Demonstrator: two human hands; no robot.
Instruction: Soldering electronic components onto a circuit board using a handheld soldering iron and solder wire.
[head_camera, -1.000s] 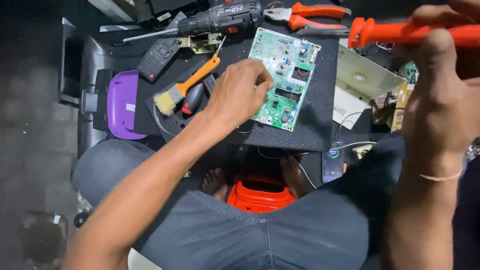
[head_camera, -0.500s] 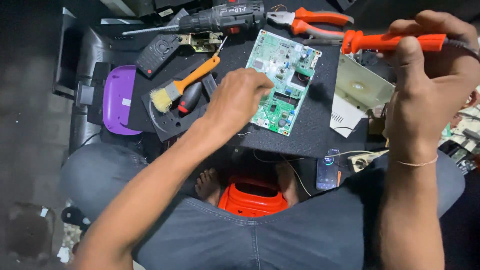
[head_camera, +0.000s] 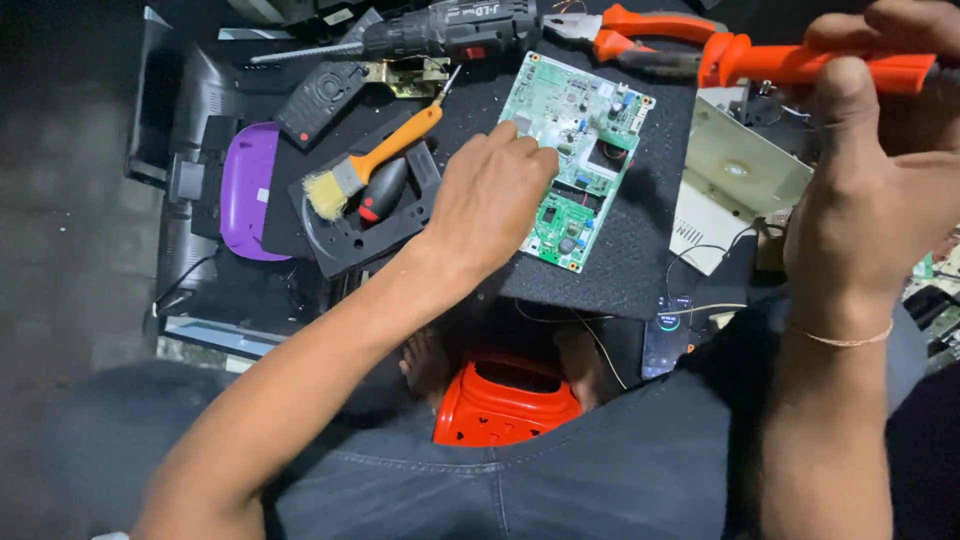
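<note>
Dim surroundings frame a cluttered work area, where a square black foam mat (head_camera: 620, 250) serves as the bench top above the seated person's knees.

Findings:
- A green rectangular printed circuit board (head_camera: 578, 160) lies flat on the mat, tilted relative to the mat's edges, its component side up.
- The left hand (head_camera: 490, 200) rests on the board's near-left edge, fingers curled down and pressing it to the mat. It steadies rather than lifts.
- The right hand (head_camera: 875, 190) is raised well apart from the board, clenched around a slim orange-handled tool (head_camera: 800, 62) with a cord trailing at its far end, likely a soldering iron; its tip cannot be made out.
- Nearby, untouched: orange-handled pliers (head_camera: 640, 35), a dark cordless drill (head_camera: 450, 30), a small brush with an orange handle and pale bristles (head_camera: 365, 165), a black remote control (head_camera: 320, 100), a purple rounded plastic casing (head_camera: 245, 190), a cream-coloured metal shield plate (head_camera: 740, 170) and an orange plastic stool (head_camera: 505, 405) below.

Assessment: the step in hand appears to be bringing the tool down to the board. Recommended practice: keep the steadying fingers on the bare board edge, clear of the target joint; brace the right wrist before contact; approach at a shallow angle; keep the cord from dragging across loose parts.
</note>
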